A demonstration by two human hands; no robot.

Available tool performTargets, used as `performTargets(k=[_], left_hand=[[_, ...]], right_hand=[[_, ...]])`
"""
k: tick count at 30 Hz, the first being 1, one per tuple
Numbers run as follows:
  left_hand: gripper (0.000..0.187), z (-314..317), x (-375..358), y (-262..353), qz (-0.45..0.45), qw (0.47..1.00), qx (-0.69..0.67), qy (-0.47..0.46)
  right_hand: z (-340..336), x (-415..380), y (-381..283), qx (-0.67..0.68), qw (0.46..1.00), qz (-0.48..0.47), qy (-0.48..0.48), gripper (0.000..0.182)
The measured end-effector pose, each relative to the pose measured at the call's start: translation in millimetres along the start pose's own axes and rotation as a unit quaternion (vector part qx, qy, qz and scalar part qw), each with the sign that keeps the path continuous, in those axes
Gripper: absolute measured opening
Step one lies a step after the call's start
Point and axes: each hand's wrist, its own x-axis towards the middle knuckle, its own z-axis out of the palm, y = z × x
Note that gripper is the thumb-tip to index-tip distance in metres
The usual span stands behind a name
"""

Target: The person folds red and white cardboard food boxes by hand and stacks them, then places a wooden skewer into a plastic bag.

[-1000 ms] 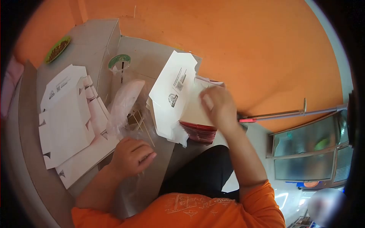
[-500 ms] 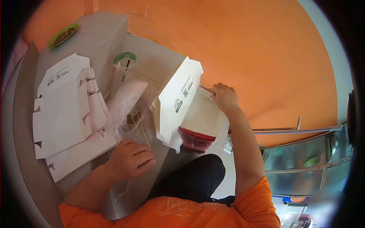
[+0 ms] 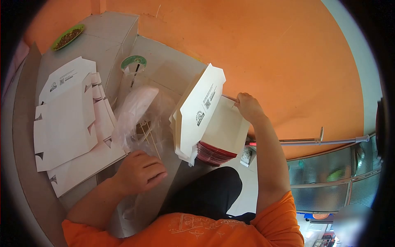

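A stack of nested white cardboard food boxes [image 3: 224, 123], red on the outside, stands tilted near my right knee. Their printed lids [image 3: 201, 109] stand up on the left side. My right hand [image 3: 249, 106] pinches the far right corner of the top box. My left hand [image 3: 142, 171] hovers at the front with its fingers curled together, and no object shows in it. Just beyond it lies a crumpled clear plastic bag [image 3: 138, 105] with thin wooden sticks [image 3: 151, 138] beside it.
Flat white box blanks [image 3: 66, 119] lie piled on the left of the grey tiled ledge. A clear cup with a green rim [image 3: 133, 62] stands behind the bag. A green plate of food [image 3: 68, 38] sits at the back left. An orange wall [image 3: 267, 49] closes off the far side.
The box stack and its lids have shifted slightly to the right along with my right hand. My left hand has stayed nearly still.
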Motion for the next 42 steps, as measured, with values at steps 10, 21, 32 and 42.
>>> performTargets(k=[10, 21, 32, 42], left_hand=[[0.010, 2, -5, -1, -0.071, 0.993, -0.052, -0.083], [0.012, -13, 7, 18, -0.080, 0.948, 0.306, -0.040], [0.009, -4, -11, -14, -0.146, 0.891, 0.410, -0.129], [0.003, -6, -3, -10, -0.137, 0.900, 0.388, -0.142]], right_hand=[[11, -1, 26, 0.086, 0.994, 0.068, 0.011, 0.017], [38, -93, -179, 0.153, 0.862, -0.432, 0.218, 0.027], [91, -90, -187, 0.189, 0.861, -0.436, 0.180, 0.021], [92, -94, -213, 0.269, 0.844, -0.420, 0.196, 0.012]])
